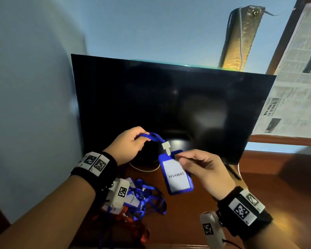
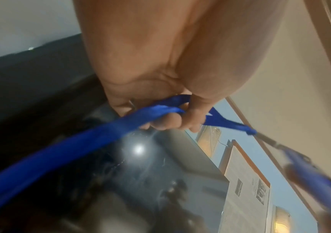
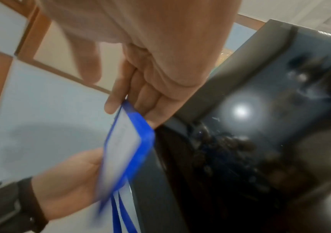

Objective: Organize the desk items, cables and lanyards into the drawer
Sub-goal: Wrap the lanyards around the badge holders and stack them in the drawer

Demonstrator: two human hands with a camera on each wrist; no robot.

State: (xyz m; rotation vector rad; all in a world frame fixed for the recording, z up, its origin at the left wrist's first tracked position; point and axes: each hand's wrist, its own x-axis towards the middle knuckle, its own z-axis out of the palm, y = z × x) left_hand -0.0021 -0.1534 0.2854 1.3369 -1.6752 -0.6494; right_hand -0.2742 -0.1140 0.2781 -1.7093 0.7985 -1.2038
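Observation:
I hold one blue lanyard in the air in front of the monitor. My left hand (image 1: 133,141) pinches its blue strap (image 1: 153,136) (image 2: 120,124), fingers curled round the ribbon. My right hand (image 1: 192,164) pinches the top of its blue badge holder (image 1: 177,174) (image 3: 124,151), which carries a white card with printed text. A white clip (image 1: 166,147) joins strap and holder. Below, on the wooden desk (image 1: 269,178), lies a tangled pile of blue lanyards (image 1: 147,200) with badges, and red lanyards (image 1: 131,220) beneath them.
A black monitor (image 1: 169,105) stands close behind my hands, its stand and a white cable (image 1: 144,169) under it. Newspaper sheets (image 1: 294,78) cover a wooden frame at the right. A blue wall fills the left side. No drawer shows in any view.

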